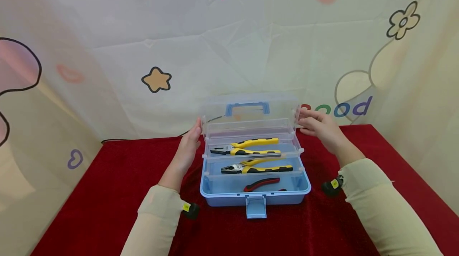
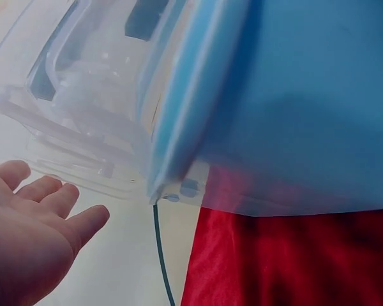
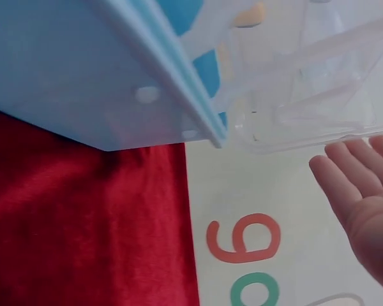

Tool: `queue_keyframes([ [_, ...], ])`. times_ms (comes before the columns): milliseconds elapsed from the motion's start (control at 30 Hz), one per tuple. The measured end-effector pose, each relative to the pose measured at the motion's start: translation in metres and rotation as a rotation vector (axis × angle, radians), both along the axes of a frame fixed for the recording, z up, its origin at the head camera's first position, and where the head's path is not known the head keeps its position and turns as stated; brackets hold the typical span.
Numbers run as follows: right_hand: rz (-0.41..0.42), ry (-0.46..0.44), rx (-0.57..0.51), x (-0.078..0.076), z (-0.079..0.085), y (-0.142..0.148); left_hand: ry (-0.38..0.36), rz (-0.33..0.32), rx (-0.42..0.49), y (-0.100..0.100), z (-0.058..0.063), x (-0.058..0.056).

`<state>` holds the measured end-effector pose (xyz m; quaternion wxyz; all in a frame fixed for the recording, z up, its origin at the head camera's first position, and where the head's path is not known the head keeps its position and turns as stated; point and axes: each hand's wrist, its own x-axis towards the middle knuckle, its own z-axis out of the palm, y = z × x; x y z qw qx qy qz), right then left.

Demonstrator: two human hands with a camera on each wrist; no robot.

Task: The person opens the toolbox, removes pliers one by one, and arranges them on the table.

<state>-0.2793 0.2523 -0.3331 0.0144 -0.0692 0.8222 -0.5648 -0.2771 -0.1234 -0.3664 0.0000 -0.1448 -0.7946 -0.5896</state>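
A blue toolbox (image 1: pixel 222 200) stands with its clear lid (image 1: pixel 215 108) raised and its clear trays spread out in steps. My left hand (image 1: pixel 187 144) is at the lid's left side, its fingers extended along the edge. On the other side my right hand (image 1: pixel 322 128) has its fingertips right at the lid's right edge. Pliers with yellow and black handles (image 1: pixel 256 152) lie in the upper tray. Combination pliers (image 1: pixel 258 168) with similar handles lie in the tray below. At the bottom of the box is a red and black handle (image 1: pixel 261 183), partly hidden by the tray.
The box stands on a red cloth (image 1: pixel 136 184). Close behind hangs a pale patterned curtain (image 1: pixel 107 68). A thin dark cable (image 1: pixel 118 140) runs along the cloth's back edge to the left. The blue front latch (image 1: pixel 256 210) hangs down.
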Motion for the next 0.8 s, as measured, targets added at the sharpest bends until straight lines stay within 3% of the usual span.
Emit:
queue_keyframes([
  [267, 0.021, 0.006, -0.107, 0.001, -0.013, -0.001, -0.04, 0.025, -0.027, 0.0, -0.009, -0.003],
  [800, 0.09, -0.026, -0.101, -0.002, -0.026, 0.001, -0.134, 0.039, 0.006, 0.001, -0.015, -0.004],
])
